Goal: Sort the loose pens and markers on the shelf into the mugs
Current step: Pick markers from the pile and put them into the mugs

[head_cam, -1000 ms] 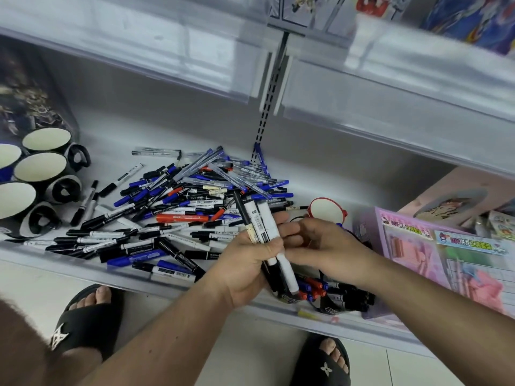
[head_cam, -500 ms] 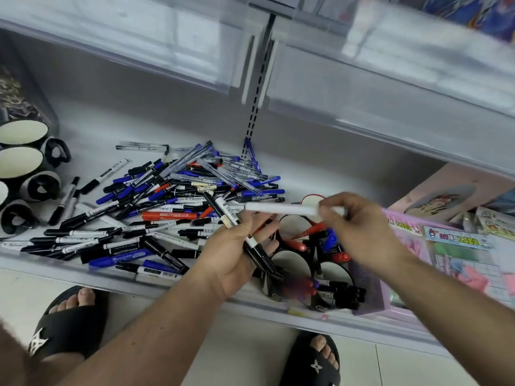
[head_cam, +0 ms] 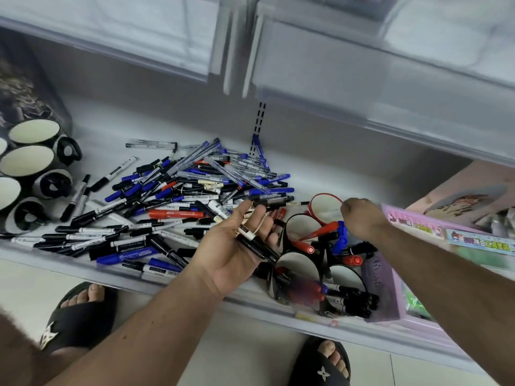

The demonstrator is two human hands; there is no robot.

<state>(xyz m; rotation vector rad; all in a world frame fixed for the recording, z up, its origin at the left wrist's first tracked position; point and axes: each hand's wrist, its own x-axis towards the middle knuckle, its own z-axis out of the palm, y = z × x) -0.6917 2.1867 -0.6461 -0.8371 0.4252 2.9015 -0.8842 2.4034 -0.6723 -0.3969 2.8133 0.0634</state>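
Since half a second ago, I see the right hand [head_cam: 359, 218] has carried its white marker off to the right and now hangs curled over the red-rimmed mug [head_cam: 326, 207] at the far end of the mug cluster [head_cam: 312, 263], though I cannot tell whether the marker is still in its grip. My left hand [head_cam: 237, 246] lies palm up with fingers loosely spread, a black marker [head_cam: 256, 243] resting across them. Left of both hands, the pile of loose pens and markers [head_cam: 178, 201] covers the shelf [head_cam: 83, 263], with empty dark mugs [head_cam: 28, 160] at the far left.
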